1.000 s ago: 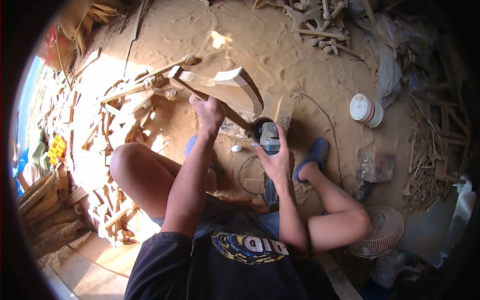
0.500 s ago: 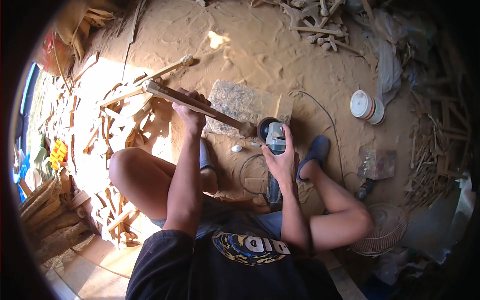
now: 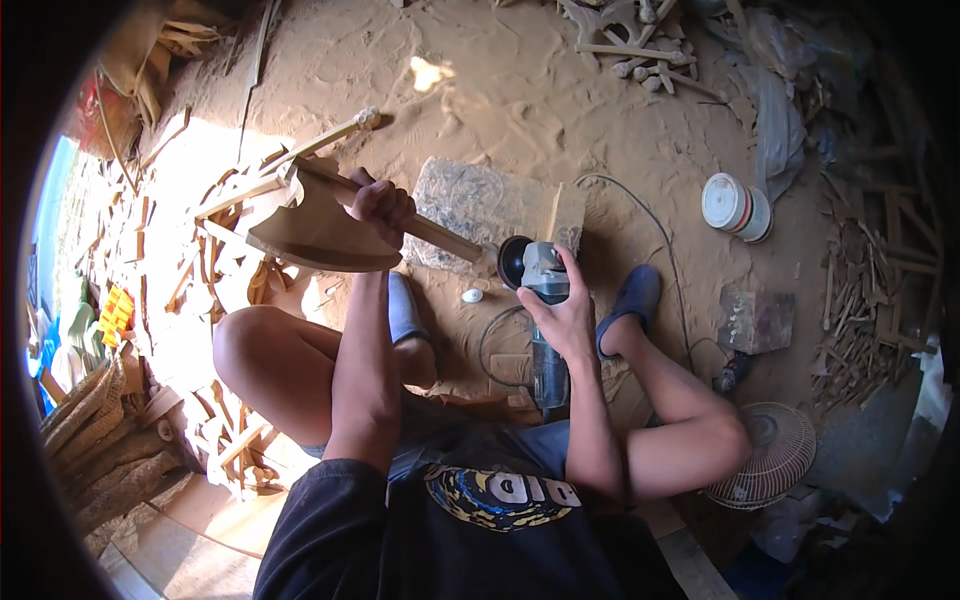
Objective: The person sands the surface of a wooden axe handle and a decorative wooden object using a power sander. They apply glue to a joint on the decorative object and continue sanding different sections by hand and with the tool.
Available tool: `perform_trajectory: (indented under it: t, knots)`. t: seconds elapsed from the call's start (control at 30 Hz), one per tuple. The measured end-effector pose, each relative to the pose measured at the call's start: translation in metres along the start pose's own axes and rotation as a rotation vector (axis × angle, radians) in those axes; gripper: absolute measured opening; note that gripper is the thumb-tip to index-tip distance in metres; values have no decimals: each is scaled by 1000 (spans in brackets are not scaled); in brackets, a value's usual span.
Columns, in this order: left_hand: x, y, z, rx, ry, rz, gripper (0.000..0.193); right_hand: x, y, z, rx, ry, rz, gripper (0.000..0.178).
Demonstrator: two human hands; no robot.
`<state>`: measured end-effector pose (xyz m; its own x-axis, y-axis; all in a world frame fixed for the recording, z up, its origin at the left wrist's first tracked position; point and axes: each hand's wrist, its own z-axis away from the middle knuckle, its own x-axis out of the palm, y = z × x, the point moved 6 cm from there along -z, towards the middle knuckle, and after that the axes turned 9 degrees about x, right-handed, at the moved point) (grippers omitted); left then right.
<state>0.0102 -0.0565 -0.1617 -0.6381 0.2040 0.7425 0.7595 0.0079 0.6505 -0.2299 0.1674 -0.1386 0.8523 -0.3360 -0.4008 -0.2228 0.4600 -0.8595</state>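
My left hand (image 3: 380, 208) is closed around the handle of a carved wooden axe (image 3: 322, 230). Its broad curved blade hangs toward me at the left, and the handle's end points right. In my right hand (image 3: 562, 318) is an angle grinder (image 3: 549, 370), gripped near its head with thumb and a finger extended along it. The grinder's round dark disc (image 3: 513, 263) is at the tip of the handle; whether they touch I cannot tell. Below both lies a worn, dusty slab (image 3: 450, 190) on the sandy ground.
Wood offcuts (image 3: 240, 440) pile up at my left, with more pieces (image 3: 640, 55) at the far right. A white tub (image 3: 735, 207), a dusty block (image 3: 757, 319) and a round fan (image 3: 765, 458) stand to the right. A cable (image 3: 648, 220) curves over the sand.
The axe has rolled about its handle, so its broad blade now shows below my left hand, which has turned with it. The grinder's head has shifted slightly left and tilted.
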Motion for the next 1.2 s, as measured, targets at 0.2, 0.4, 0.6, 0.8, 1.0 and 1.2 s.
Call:
perform_trajectory:
  t: [0.2,0.4,0.6,0.8,1.0,1.2]
  knots:
    - [4,-5,-3,-55,-27,7,37,-1,9,-5,15,5,17,81]
    - [-5,-8,-5,-58,-3,3,36,-3,2,-4,21,33,58,81]
    - [-36,0,1,133,405,-168,31,3,-8,11,41,61,-21,83]
    - [-41,2,9,176,425,-231,28,18,1,16,-94,76,-77,82]
    - [-40,-5,8,160,503,-303,26,25,-13,24,-41,106,304,84]
    - [-41,-6,5,165,489,-328,22,23,-10,21,-97,131,324,85]
